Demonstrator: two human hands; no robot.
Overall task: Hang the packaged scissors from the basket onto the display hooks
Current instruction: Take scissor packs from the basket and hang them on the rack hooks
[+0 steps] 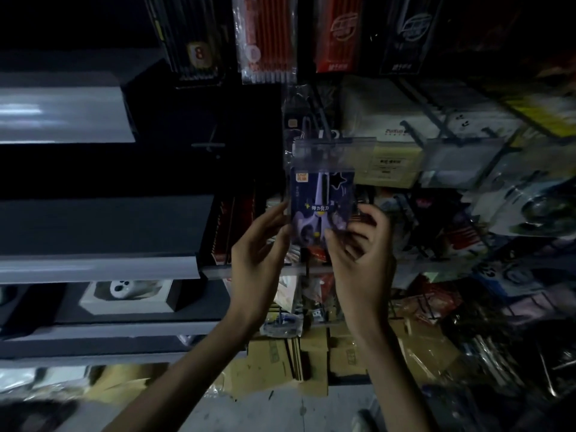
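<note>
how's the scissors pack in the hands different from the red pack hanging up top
The scissors pack has a dark blue card; the red pack shows a row of red sticks. The left hand and right hand hold the scissors pack; the red pack hangs untouched, higher up. Both have clear plastic wrapping.

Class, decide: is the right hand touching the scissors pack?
Touching. The head view shows the right hand pinching the pack at its lower right corner, thumb across the front.
</note>
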